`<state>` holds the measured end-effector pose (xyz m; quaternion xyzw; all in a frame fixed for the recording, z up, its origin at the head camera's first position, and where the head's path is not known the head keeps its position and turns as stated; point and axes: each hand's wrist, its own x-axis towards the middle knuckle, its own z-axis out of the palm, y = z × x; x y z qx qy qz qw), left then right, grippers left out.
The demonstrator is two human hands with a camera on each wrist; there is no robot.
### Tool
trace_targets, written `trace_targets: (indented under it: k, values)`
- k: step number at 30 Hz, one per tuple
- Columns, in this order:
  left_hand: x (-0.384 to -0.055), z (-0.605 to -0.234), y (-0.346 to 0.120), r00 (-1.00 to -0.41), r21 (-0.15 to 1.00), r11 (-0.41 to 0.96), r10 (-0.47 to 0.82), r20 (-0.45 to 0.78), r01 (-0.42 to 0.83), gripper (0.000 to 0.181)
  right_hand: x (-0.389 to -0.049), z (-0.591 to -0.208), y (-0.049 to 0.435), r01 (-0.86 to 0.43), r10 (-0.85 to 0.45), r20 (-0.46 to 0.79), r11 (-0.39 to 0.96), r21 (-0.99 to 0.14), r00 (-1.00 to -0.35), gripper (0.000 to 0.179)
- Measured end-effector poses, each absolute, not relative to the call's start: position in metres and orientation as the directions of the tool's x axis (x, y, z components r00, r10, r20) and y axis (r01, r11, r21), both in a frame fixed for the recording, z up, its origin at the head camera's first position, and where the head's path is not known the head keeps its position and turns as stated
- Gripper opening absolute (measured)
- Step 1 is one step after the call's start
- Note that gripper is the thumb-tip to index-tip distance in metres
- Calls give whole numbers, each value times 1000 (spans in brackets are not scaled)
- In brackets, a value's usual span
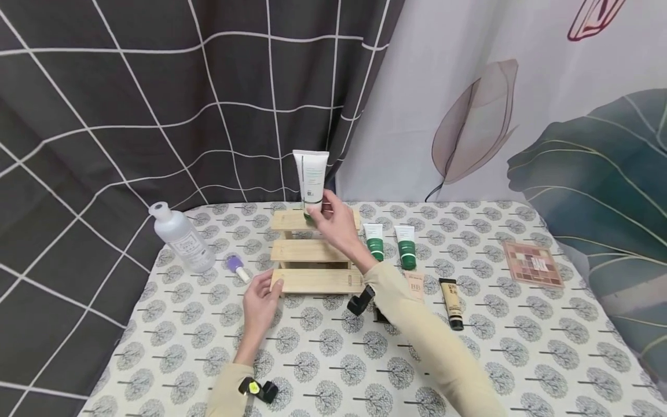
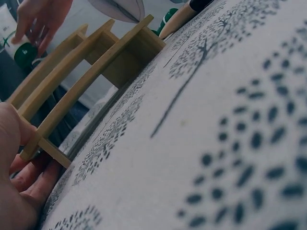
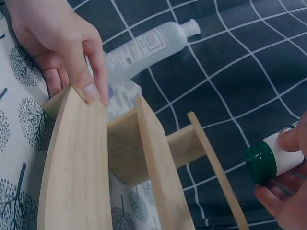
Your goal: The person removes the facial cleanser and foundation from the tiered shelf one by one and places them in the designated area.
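A three-step wooden rack (image 1: 315,281) stands on the table. My left hand (image 1: 259,302) grips the left end of its lowest step, thumb on top and fingers curled under, as the left wrist view shows. Over the top step, my right hand (image 1: 337,226) holds a white squeeze tube (image 1: 312,176) near its green cap (image 3: 262,164), cap down and crimped end up. In the right wrist view the cap is apart from the top step's edge. Two similar white-and-green tubes (image 1: 373,240) (image 1: 405,246) lie just right of the rack.
A clear bottle (image 1: 183,240) and a purple-headed brush (image 1: 237,266) are left of the rack. To the right lie a pink BB tube (image 1: 415,284), partly behind the right sleeve, a beige tube with a black cap (image 1: 451,302) and a makeup palette (image 1: 532,264). Curtains hang behind the table.
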<state>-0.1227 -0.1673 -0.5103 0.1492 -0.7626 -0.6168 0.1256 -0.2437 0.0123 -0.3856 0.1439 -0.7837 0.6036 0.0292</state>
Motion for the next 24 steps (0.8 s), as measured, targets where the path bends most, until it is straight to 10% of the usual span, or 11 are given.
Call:
trace_targets:
  k: [24]
  values:
    - [-122, -509, -164, -917, 965, 242, -399, 1, -105, 39, -227, -389, 102, -297, -93, 284, 212, -931, -954, 40]
